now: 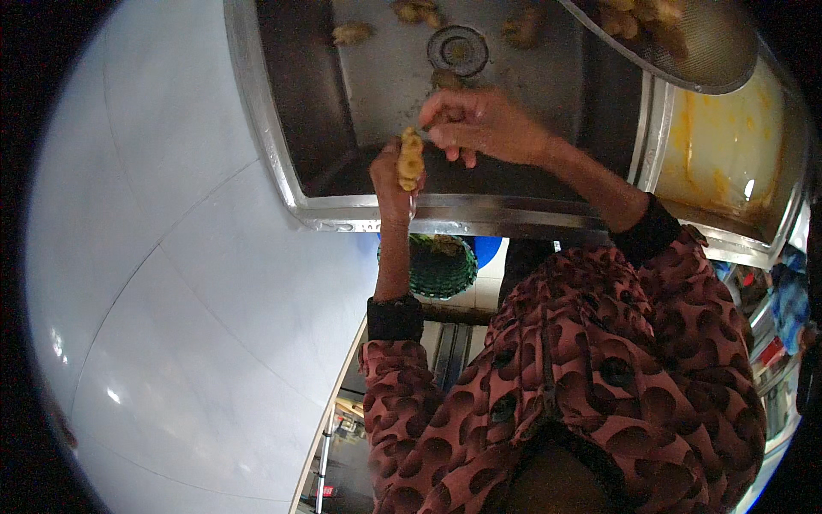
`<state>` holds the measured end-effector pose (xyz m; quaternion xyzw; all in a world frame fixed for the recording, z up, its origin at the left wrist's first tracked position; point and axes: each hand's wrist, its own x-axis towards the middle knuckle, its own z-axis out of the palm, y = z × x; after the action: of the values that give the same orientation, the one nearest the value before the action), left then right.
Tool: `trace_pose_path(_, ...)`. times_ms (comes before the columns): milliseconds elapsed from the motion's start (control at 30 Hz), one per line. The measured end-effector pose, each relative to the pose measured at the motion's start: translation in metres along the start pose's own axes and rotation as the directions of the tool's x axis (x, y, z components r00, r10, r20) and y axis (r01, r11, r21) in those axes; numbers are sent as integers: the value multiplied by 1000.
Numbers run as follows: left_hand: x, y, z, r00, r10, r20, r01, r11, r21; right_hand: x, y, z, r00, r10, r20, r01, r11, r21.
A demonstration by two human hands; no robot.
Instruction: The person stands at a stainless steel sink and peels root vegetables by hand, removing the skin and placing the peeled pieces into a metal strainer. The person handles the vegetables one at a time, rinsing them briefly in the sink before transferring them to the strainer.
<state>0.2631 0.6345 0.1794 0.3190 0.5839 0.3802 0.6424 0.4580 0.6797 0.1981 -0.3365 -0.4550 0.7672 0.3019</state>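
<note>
Over the near part of a stainless-steel sink point(526, 209), my left hand point(390, 177) grips a knobby, pale yellow ginger root point(411, 160). Just to its right, my right hand point(494, 125) has its fingers curled, with the thumb close to the root's upper end. Blur and shadow hide whether anything sits between those fingers. On the sink floor lie several brownish pieces, apparently more ginger, including one piece point(352, 32) at the far left and another point(447, 79) beside the drain strainer point(457, 51).
A metal mesh strainer point(713, 58) holding ginger-like pieces overhangs the sink's upper right. Right of the divider, a second basin point(719, 154) shows yellow stains. A white counter point(192, 289) borders the sink on the left. Below the front rim stands a green woven basket point(443, 273).
</note>
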Motion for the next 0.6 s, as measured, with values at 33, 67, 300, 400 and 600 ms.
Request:
trace_pose_path(33,0,-1,3,999,-29,-16,29,999,17,0,2,0,1000,16,-1,-16,1000,20)
trace_pose_path(67,5,-2,10,998,-58,-14,58,998,32,-3,4,-3,999,31,-20,-31,999,33)
trace_pose_path(300,0,-8,8,982,12,188,-151,648,746,-13,26,-27,889,436,140,-397,886,-238)
trace_pose_path(400,7,-7,17,950,16,312,-290,418,861,-27,46,-26,988,43,146,104,507,-855)
trace_pose_path(600,17,-9,11,937,-131,324,-183,606,774,-43,47,-11,923,-337,187,297,311,-903)
